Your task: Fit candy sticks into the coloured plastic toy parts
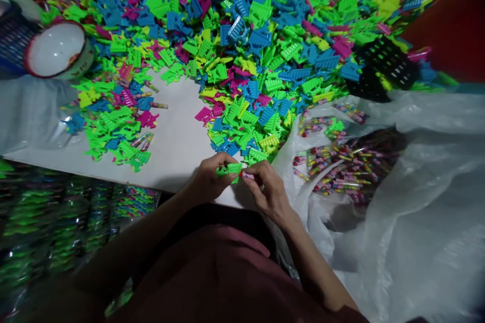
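Observation:
My left hand pinches a bright green plastic piece with a ribbed, cut-out shape, held just above the table's front edge. Close against it, my right hand grips a small pink wrapped tube with a red end between thumb and fingers. The tube's tip is at the green piece's right end; whether it sits inside cannot be made out. Behind both hands lies a large heap of similar green, blue, yellow and pink plastic pieces. A smaller pile of such pieces, mixed with a few tubes, is to the left.
To the right, an open clear plastic bag holds many wrapped tubes. A white enamel bowl with a red rim stands at left beside a blue basket. A black slotted piece rests on the heap. Bagged pieces lie below left.

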The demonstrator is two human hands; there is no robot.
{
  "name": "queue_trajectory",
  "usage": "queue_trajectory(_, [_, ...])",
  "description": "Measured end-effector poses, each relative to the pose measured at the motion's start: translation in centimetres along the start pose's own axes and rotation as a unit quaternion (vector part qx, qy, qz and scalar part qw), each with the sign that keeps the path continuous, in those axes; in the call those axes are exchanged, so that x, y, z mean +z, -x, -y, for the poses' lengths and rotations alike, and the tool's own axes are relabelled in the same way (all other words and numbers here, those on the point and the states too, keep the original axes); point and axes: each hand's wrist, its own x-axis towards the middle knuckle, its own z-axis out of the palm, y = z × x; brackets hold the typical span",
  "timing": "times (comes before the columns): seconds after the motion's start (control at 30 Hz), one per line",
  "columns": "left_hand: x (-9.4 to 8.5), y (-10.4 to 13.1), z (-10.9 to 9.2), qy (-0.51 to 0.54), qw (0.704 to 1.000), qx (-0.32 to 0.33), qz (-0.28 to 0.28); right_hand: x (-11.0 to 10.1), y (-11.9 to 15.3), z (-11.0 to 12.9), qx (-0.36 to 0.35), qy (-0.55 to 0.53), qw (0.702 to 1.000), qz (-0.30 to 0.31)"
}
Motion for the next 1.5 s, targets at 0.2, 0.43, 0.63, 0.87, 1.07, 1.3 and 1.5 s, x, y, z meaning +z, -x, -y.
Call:
queue_trajectory(0.2, [0.6, -0.2, 1.5, 0.001, 0.996, -0.068, -0.051, 1.4, 0.5, 0.0, 0.052, 0.103, 0.993, 0.021])
queue_trajectory(0.43, [0.2, 0.4, 2.2, 0.220, 0.956, -0.183, 0.057, 2.0, 0.6, -2.2, 0.074, -0.162, 0.983, 0.037])
queue_trajectory(0.63, [-0.9, -0.8, 1.5, 0.209, 0.948, -0.233, 0.052, 0.2, -0.4, -1.3, 0.086, -0.105, 0.990, 0.036])
queue_trajectory(0.87, [-11.3, -2.5, -0.6, -0.418, 0.864, -0.122, -0.252, -8.1, 3.8, -8.5, 0.167, 0.245, 0.954, -0.040])
queue_trajectory(1.07, [-7.4, -9.4, 3.0, -0.469, 0.871, -0.125, -0.078, -5.5, 3.9, -10.6, 0.190, 0.395, 0.896, 0.074])
queue_trajectory(1.3, [-7.9, -13.8, 5.7, -0.394, 0.901, -0.168, -0.069, -5.0, 3.7, -10.8, 0.220, 0.346, 0.909, 0.076])
queue_trajectory(1.5, [-9.1, -7.9, 6.0, -0.245, 0.943, -0.169, -0.150, -8.5, 4.1, -9.1, 0.303, 0.175, 0.937, -0.022])
